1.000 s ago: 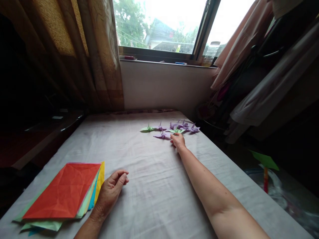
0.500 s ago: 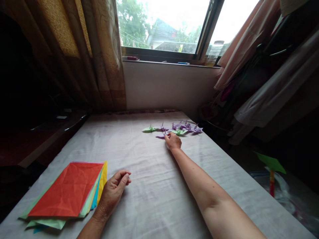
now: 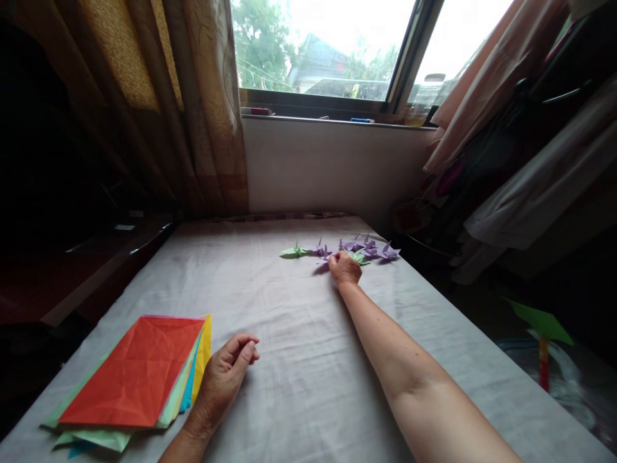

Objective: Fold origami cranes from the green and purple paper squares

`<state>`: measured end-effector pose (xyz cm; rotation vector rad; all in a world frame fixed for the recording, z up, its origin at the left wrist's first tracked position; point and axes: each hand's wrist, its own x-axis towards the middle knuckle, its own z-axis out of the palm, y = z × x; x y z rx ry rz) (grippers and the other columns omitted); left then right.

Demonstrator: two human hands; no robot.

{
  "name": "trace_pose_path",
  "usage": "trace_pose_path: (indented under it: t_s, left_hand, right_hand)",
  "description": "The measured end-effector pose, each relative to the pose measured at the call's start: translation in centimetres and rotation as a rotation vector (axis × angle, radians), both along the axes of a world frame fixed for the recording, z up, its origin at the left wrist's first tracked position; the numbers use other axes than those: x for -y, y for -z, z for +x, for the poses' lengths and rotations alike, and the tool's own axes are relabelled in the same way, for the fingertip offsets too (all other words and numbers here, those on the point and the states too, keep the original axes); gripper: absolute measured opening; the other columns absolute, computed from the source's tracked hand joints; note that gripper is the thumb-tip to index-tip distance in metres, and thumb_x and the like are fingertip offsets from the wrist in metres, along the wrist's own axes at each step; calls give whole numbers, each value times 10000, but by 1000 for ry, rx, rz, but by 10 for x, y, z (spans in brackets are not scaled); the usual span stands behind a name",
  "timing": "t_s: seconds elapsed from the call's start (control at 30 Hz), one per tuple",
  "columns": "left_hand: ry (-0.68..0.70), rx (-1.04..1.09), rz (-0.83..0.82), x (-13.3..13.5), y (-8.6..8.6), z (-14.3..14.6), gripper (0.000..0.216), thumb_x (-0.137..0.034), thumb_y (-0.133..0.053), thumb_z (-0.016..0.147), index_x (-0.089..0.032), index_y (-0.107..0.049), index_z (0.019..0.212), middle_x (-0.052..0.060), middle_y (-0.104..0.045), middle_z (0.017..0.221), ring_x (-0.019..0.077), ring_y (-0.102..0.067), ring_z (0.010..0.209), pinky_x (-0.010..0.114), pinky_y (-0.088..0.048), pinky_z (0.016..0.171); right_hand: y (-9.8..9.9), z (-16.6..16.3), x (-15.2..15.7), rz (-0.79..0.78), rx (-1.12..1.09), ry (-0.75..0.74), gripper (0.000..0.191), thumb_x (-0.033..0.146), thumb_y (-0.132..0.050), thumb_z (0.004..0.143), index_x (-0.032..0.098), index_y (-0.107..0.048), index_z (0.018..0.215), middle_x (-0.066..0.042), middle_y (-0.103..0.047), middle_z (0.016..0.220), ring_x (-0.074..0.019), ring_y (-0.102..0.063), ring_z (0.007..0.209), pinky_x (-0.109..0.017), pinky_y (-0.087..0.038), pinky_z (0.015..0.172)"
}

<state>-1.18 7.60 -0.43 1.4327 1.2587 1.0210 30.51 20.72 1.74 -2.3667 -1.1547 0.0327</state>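
Note:
At the far side of the table, my right hand (image 3: 345, 268) pinches a purple paper crane (image 3: 324, 260), partly hidden by the fingers. A shadow on the cloth under it suggests it is slightly raised. Around it stand more folded cranes: a green crane (image 3: 295, 251) to the left, a purple crane (image 3: 319, 248) just behind, another green crane (image 3: 358, 257) partly behind my hand, and several purple cranes (image 3: 388, 253) to the right. My left hand (image 3: 230, 366) rests curled on the cloth, thumb against fingers, with nothing visible in it, beside a stack of coloured paper (image 3: 128, 373) topped by a creased red sheet.
A pale cloth (image 3: 284, 386) covers the table. Past its far edge are a wall and a window (image 3: 322, 51), with a curtain (image 3: 212, 109) on the left. Clothes (image 3: 525, 186) hang at the right, above a plastic-lined bin (image 3: 569, 373) with green paper sticking up.
The purple crane in my right hand has tilted and lifted slightly, its shadow now apart from it. My left hand keeps its pose. The whole view has shifted a little.

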Motion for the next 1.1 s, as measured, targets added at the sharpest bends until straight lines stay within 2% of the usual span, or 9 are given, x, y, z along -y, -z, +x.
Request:
trace_pose_path:
  t_s: [0.3,0.6,0.77,0.97,1.1]
  left_hand:
    - [4,-5,3,-1,0,-1,385,-553,-620,737,-193,-676,860,10,-661,652,172,-612,658,268,-496,648]
    - [9,-20,13,0,3,-1,365,-532,-597,755,-192,-670,868,14,-667,662,173,-619,668,266,-497,651]
    - [8,-20,21,0,3,-1,351,-516,-595,759,-191,-668,870,13,-667,662,172,-622,665,266,-502,652]
    - [12,-15,24,1,0,0,337,-505,-598,759,-191,-673,857,12,-666,651,171,-625,657,268,-507,648]
    - [14,-20,24,1,-1,-1,339,-504,-597,762,-190,-673,868,15,-668,656,175,-627,664,272,-507,652]
  right_hand:
    - [10,-18,2,-10,-19,-11,240,361,-529,891,217,-707,964,-76,-729,905,-212,-667,851,-278,-461,714]
    - [2,-11,1,-4,2,-6,243,359,-510,907,212,-691,974,-80,-720,902,-224,-667,878,-297,-465,743]
    - [4,-10,-1,-4,5,-15,232,359,-526,903,208,-691,966,-85,-716,892,-223,-666,873,-300,-463,748]
    - [8,-9,1,13,-24,-17,320,492,-574,870,204,-689,949,-84,-709,876,-226,-658,848,-299,-458,738]
    - [9,0,8,47,-59,35,371,531,-498,903,213,-688,880,-69,-696,831,-217,-644,815,-291,-445,715]
